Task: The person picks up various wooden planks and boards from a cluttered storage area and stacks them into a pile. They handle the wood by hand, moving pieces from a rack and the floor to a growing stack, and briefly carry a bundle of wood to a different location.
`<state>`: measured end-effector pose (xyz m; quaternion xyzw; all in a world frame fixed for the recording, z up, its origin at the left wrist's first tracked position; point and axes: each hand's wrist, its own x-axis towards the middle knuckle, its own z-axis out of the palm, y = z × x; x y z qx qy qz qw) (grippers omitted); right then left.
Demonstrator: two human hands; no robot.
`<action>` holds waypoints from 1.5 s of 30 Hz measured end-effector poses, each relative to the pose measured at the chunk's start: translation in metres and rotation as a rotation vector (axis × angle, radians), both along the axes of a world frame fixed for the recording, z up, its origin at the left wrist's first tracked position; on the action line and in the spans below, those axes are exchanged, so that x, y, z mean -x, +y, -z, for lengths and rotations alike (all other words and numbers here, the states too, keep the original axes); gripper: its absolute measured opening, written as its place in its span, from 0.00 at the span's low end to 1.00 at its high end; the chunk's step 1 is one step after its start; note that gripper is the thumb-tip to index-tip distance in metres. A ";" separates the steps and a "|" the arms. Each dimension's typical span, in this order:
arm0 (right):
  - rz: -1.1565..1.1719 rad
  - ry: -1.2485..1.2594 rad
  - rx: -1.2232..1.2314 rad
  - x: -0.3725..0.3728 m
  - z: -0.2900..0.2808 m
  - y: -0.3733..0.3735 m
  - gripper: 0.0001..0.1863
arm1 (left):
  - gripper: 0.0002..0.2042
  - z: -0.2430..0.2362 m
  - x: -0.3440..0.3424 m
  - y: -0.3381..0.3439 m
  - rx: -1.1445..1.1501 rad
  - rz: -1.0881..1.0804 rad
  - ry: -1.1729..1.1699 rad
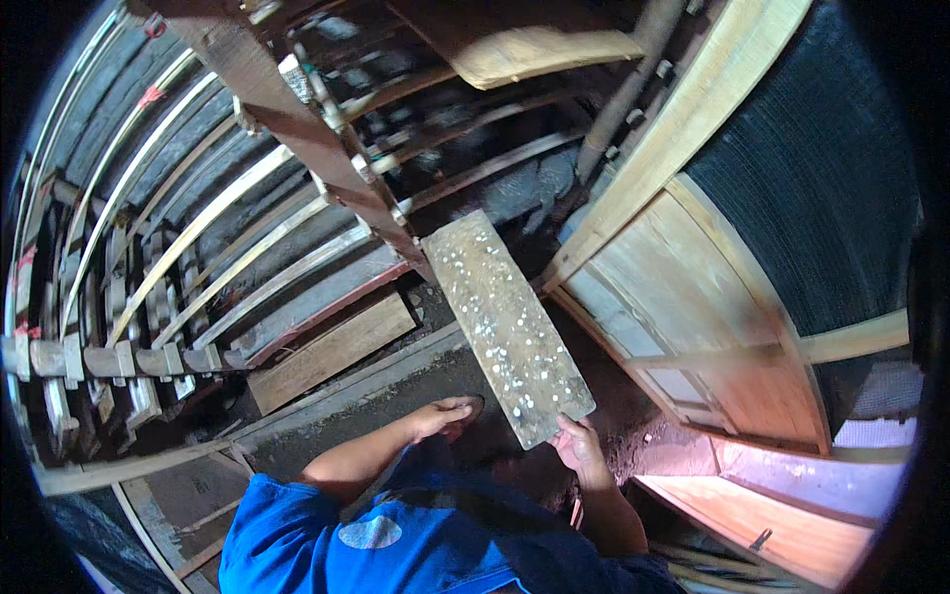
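Observation:
My right hand (580, 445) grips the near end of a long flat wooden board (507, 327) speckled with small white spots. The board slants up and away toward a dark reddish wooden beam (297, 129). My left hand (443, 416) rests flat on a dark surface just left of the board's near end. It holds nothing, and its fingertips point toward the board. My blue sleeve (376, 535) fills the lower middle of the view.
A wooden frame with many curved pale slats (198, 228) fills the left. A short plank (332, 351) lies on the dark ground by a long rail (327, 396). Slanted wooden panels (693, 307) and dark mesh (821, 168) stand on the right.

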<state>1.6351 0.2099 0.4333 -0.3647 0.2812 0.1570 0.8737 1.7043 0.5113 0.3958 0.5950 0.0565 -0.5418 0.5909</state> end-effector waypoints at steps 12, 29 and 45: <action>-0.143 -0.064 -0.039 -0.261 0.076 0.079 0.19 | 0.31 0.055 0.064 0.138 -0.412 -0.356 0.168; -0.170 0.069 -0.153 -0.316 0.133 0.106 0.09 | 0.30 0.073 0.100 0.161 -0.428 -0.602 0.276; 0.217 -0.282 -0.060 -0.455 -0.053 0.139 0.60 | 0.30 0.097 0.120 0.174 -0.389 -0.687 0.305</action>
